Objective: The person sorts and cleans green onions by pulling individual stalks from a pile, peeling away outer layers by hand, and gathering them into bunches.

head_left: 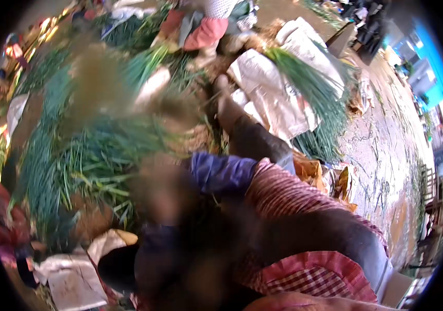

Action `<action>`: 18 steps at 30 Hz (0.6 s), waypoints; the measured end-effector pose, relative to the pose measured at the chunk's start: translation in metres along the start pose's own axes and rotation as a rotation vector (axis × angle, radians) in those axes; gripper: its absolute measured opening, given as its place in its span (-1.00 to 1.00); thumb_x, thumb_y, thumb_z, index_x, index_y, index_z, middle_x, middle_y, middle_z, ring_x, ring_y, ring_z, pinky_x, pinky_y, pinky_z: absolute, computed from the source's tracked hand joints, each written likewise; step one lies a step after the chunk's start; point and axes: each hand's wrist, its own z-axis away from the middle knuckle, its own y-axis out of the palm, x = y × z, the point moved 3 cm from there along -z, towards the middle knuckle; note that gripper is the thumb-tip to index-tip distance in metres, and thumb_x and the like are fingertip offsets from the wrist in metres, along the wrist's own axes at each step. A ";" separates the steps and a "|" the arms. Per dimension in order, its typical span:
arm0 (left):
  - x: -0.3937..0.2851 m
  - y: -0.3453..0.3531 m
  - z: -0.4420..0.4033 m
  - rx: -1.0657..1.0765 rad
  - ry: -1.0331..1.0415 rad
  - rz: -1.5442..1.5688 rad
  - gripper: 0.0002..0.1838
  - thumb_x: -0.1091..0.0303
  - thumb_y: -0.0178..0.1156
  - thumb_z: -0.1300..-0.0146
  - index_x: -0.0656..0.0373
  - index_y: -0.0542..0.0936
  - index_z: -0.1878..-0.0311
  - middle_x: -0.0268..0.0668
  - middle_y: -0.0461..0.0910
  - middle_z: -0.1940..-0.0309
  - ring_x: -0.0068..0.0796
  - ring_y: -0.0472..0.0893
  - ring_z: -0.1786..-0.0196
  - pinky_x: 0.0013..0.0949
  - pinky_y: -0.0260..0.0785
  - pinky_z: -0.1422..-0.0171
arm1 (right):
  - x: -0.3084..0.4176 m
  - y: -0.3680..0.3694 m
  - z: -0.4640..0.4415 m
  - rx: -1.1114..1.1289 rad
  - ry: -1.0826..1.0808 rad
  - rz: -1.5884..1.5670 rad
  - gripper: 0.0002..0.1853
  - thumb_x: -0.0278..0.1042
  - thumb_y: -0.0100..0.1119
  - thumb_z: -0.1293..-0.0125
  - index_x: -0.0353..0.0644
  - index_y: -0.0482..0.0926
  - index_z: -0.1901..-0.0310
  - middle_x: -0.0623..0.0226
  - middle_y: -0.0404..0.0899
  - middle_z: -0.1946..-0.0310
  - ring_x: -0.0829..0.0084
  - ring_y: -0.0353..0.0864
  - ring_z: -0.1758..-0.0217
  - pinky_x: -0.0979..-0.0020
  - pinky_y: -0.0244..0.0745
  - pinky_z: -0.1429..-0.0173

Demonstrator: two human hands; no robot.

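My right arm, in a red checked sleeve (294, 194) with a purple cuff (224, 172), reaches from the right to the middle. At its end my right hand (176, 173) is blurred. My left hand (165, 206) appears just below it, above another dark purple cuff (158, 233). A smear over the view hides the fingers of both hands, so any hold is unclear. Both are beside a large heap of long green stalks (89, 166), which look like spring onions. Leaves touch or pass behind the hands.
My outstretched leg (257, 140) lies between the heap and pale sacks (276, 96). Another green bunch (309, 85) rests across the sacks. Another person (208, 31) is at the top. A white sack (73, 282) lies lower left; scraps litter the ground (382, 171) at right.
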 end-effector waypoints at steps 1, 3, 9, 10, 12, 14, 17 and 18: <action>0.000 -0.007 0.014 0.010 -0.040 0.046 -0.56 0.27 -0.05 -0.34 0.31 0.39 -0.21 -0.12 0.46 -0.07 -0.24 0.52 -0.05 -0.23 0.35 -0.19 | -0.028 0.032 0.001 -0.297 0.184 -0.102 -0.86 -0.33 0.23 -0.23 -0.22 0.60 0.38 0.39 0.48 0.62 0.57 0.41 0.59 0.38 0.32 0.49; 0.000 -0.027 0.019 0.097 -0.263 0.329 -0.59 0.30 -0.03 -0.33 0.30 0.41 -0.18 -0.14 0.48 -0.04 -0.26 0.52 -0.01 -0.25 0.36 -0.16 | -0.020 -0.002 0.009 0.363 -0.369 -0.284 -0.76 -0.25 0.00 -0.27 -0.12 0.63 0.19 0.29 0.59 0.23 0.30 0.56 0.20 0.23 0.41 0.02; 0.003 -0.041 0.008 -0.010 -1.322 1.494 -0.67 0.41 0.00 -0.32 0.26 0.47 -0.11 -0.18 0.53 0.07 -0.35 0.53 0.08 -0.28 0.41 -0.04 | 0.019 -0.052 0.080 1.003 -0.216 0.270 -0.74 -0.30 0.14 -0.25 -0.12 0.59 0.04 0.31 0.62 0.40 0.39 0.60 0.33 0.29 0.50 0.14; 0.001 -0.038 0.003 -0.069 -1.388 1.651 -0.69 0.42 0.00 -0.32 0.25 0.48 -0.10 -0.19 0.54 0.09 -0.36 0.54 0.09 -0.29 0.42 -0.03 | 0.019 -0.063 0.083 1.031 -0.165 0.337 -0.73 -0.31 0.16 -0.25 -0.12 0.58 0.02 0.31 0.62 0.43 0.40 0.60 0.35 0.30 0.52 0.16; -0.002 -0.035 -0.004 -0.210 -1.464 1.906 -0.71 0.46 0.02 -0.31 0.23 0.50 -0.08 -0.20 0.55 0.12 -0.39 0.54 0.12 -0.30 0.44 0.01 | 0.007 -0.081 0.077 0.864 0.132 0.073 -0.73 -0.41 0.17 -0.23 -0.14 0.59 0.02 0.32 0.64 0.47 0.48 0.59 0.45 0.42 0.51 0.30; -0.005 -0.030 -0.011 -0.317 -1.506 2.039 -0.73 0.49 0.03 -0.31 0.22 0.52 -0.06 -0.22 0.57 0.16 -0.42 0.55 0.15 -0.32 0.45 0.05 | -0.004 -0.095 0.066 0.495 0.410 -0.445 -0.76 -0.59 0.16 -0.20 -0.20 0.62 0.08 0.34 0.66 0.49 0.61 0.54 0.59 0.62 0.45 0.53; -0.008 -0.025 -0.018 -0.422 -1.554 2.089 -0.75 0.54 0.04 -0.30 0.20 0.55 -0.02 -0.24 0.60 0.21 -0.46 0.55 0.20 -0.33 0.48 0.10 | -0.010 -0.099 0.043 0.038 0.295 -0.450 -0.81 -0.51 0.11 -0.25 -0.27 0.62 0.12 0.30 0.66 0.46 0.72 0.41 0.72 0.68 0.28 0.68; -0.007 -0.025 -0.018 -0.430 -1.560 2.090 -0.75 0.56 0.05 -0.30 0.19 0.56 -0.01 -0.25 0.60 0.23 -0.47 0.56 0.22 -0.34 0.49 0.12 | -0.019 -0.096 0.036 -0.053 0.287 -0.550 -0.83 -0.49 0.11 -0.26 -0.26 0.65 0.16 0.31 0.66 0.46 0.72 0.39 0.72 0.69 0.25 0.69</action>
